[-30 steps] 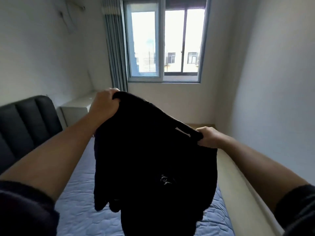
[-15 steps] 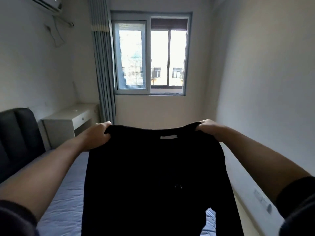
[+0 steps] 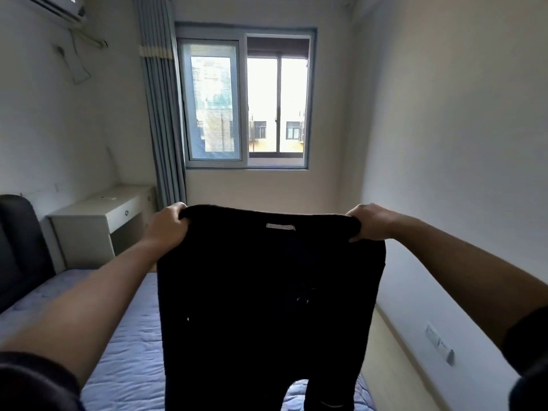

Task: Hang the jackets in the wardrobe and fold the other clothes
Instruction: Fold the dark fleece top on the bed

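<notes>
- Holding a black garment (image 3: 267, 292) up by its top corners over the bed (image 3: 124, 357), the left grip (image 3: 167, 225) and right grip (image 3: 369, 222) each curl tight round the cloth, a white label (image 3: 280, 226) showing between them
- Garment hangs in mid-air, central and near, its lower end out of view; jacket or folding item cannot be told from here, so a wrong sorting is possible
- One corner slipping from a fist would likely let the cloth swing and bunch; lowering it unevenly onto the bed could set creases or trap the hanging strip at near right underneath
</notes>
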Demonstrator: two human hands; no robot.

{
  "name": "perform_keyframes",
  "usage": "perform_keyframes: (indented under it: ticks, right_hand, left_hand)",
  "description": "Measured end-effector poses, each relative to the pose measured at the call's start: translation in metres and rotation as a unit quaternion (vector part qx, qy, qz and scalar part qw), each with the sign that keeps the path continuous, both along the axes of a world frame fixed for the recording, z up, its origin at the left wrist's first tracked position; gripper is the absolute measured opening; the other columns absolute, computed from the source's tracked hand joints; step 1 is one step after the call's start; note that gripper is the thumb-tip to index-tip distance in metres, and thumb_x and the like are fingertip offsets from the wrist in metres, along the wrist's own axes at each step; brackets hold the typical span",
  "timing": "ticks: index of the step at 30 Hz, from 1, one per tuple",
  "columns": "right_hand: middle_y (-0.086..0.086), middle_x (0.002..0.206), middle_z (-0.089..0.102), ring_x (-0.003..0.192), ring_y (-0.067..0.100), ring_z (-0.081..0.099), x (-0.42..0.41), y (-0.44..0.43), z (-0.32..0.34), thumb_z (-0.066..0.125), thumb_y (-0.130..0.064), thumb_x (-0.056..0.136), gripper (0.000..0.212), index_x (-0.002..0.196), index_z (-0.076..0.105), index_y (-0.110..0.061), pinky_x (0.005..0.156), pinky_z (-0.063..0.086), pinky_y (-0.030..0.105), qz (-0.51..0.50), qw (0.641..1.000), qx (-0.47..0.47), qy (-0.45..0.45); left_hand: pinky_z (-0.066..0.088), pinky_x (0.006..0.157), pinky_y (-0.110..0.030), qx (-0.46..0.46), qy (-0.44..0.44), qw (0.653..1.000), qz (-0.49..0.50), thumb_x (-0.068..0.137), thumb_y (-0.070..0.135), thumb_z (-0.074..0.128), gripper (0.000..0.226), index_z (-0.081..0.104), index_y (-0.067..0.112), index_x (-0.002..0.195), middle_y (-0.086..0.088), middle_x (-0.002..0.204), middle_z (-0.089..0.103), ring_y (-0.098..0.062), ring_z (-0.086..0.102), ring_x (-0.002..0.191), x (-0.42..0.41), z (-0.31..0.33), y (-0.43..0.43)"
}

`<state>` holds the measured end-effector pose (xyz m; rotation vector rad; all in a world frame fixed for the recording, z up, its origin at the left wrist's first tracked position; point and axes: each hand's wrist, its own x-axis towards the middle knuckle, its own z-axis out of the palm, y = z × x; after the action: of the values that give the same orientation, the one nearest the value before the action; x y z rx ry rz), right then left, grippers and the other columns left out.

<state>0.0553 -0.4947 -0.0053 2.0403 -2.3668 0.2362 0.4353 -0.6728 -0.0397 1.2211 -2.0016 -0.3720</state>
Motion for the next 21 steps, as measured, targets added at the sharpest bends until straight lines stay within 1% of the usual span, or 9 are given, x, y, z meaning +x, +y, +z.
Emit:
perform_keyframes:
  ticks: [2,4,6,7,10,13,17,19,21]
  right_hand:
    - [-0.011,0.065,0.055,0.069,0.013,0.054,-0.010,0.005,-0.010,0.070,-0.015,0.081,0.029,0.062,0.055,-0.031,0.055,0.037,0.019,-0.012,0.993,-0.075,-0.088]
    - [-0.012,0.062,0.059,0.066,0.008,0.057,-0.015,0.014,-0.022,0.064,-0.009,0.086,0.024,0.069,0.063,-0.026,0.056,0.041,0.016,-0.010,0.964,-0.118,-0.239]
    - [-0.011,0.068,0.064,0.066,0.003,0.060,-0.015,0.027,-0.036,0.059,-0.007,0.090,0.017,0.085,0.067,-0.021,0.058,0.045,0.013,0.006,0.924,-0.100,-0.368]
    - [-0.008,0.072,0.064,0.066,0.003,0.061,-0.015,0.033,-0.043,0.058,-0.008,0.092,0.014,0.092,0.066,-0.020,0.058,0.046,0.014,0.011,0.912,-0.074,-0.403]
    - [0.002,0.088,0.067,0.078,0.009,0.066,-0.014,0.047,-0.059,0.059,-0.013,0.092,0.015,0.107,0.063,-0.018,0.063,0.051,0.020,0.016,0.880,0.045,-0.472]
    - [0.006,0.108,0.071,0.094,0.018,0.070,-0.015,0.055,-0.064,0.064,-0.025,0.084,0.035,0.118,0.063,-0.022,0.070,0.057,0.025,0.016,0.836,0.151,-0.527]
    - [0.006,0.106,0.072,0.086,0.018,0.071,-0.021,0.048,-0.053,0.062,-0.029,0.080,0.037,0.115,0.065,-0.020,0.066,0.058,0.028,-0.001,0.814,0.172,-0.554]
    - [0.007,0.102,0.073,0.083,0.018,0.072,-0.029,0.035,-0.046,0.062,-0.030,0.078,0.036,0.112,0.066,-0.017,0.065,0.059,0.029,-0.014,0.816,0.159,-0.556]
    - [0.008,0.099,0.073,0.080,0.018,0.072,-0.035,0.017,-0.044,0.063,-0.027,0.078,0.037,0.112,0.066,-0.014,0.062,0.059,0.029,-0.031,0.814,0.162,-0.557]
  left_hand:
    - [0.039,0.065,-0.031,-0.035,-0.016,0.999,-0.014,0.093,0.028,0.054,0.016,0.059,0.017,0.082,-0.001,0.071,0.061,-0.020,0.057,0.070,0.000,-0.004,0.005]
    - [0.039,0.058,-0.027,-0.016,-0.025,0.998,-0.048,0.093,0.033,0.056,0.017,0.062,0.022,0.082,0.004,0.069,0.063,-0.012,0.059,0.065,0.006,-0.008,0.009]
    - [0.042,0.059,-0.025,0.079,-0.023,0.991,-0.101,0.092,0.029,0.059,0.015,0.066,0.017,0.085,0.000,0.070,0.066,-0.013,0.059,0.061,0.014,-0.014,0.014]
    - [0.044,0.063,-0.027,0.153,-0.031,0.979,-0.129,0.091,0.024,0.061,0.014,0.068,0.013,0.089,-0.005,0.073,0.067,-0.016,0.060,0.064,0.018,-0.017,0.017]
    - [0.053,0.076,-0.033,0.341,-0.073,0.921,-0.176,0.086,0.013,0.064,0.017,0.072,0.008,0.101,-0.016,0.095,0.072,-0.026,0.068,0.081,0.038,-0.030,0.023]
    - [0.059,0.069,-0.034,0.452,-0.075,0.874,-0.162,0.067,0.022,0.078,0.037,0.073,0.005,0.099,-0.024,0.102,0.070,-0.031,0.071,0.080,0.057,-0.038,0.022]
    - [0.056,0.071,-0.038,0.533,-0.055,0.836,-0.119,0.046,0.034,0.090,0.066,0.072,-0.002,0.099,-0.026,0.099,0.069,-0.034,0.070,0.076,0.070,-0.036,0.002]
    - [0.057,0.069,-0.038,0.554,-0.036,0.824,-0.111,0.041,0.035,0.091,0.067,0.073,-0.001,0.095,-0.025,0.095,0.070,-0.034,0.071,0.075,0.068,-0.031,-0.010]
    - [0.057,0.063,-0.035,0.567,-0.031,0.817,-0.102,0.040,0.033,0.091,0.059,0.075,0.002,0.088,-0.022,0.089,0.072,-0.031,0.071,0.070,0.058,-0.031,-0.021]
